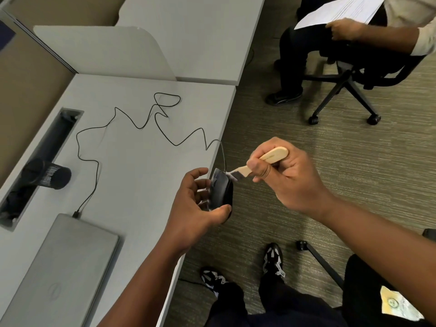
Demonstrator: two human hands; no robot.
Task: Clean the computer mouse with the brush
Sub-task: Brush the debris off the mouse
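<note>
Brushing the mouse, held just off the desk's right edge

The left hand (195, 204) grips the black mouse (221, 192) on its side beside the desk (141, 161) edge; the right hand (283, 175) pinches the wooden brush (259, 161), bristles touching the mouse's cable end. Best to keep strokes short and light, sweeping away from the cable (165, 133), while the grip stays firm

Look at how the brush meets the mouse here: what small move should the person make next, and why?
Probably a short sweep of the brush down the back of the mouse. The right hand grips its wooden handle with the bristles at the cable end, and the left hand holds the mouse at the desk edge, so the rest looks unbrushed.
</note>
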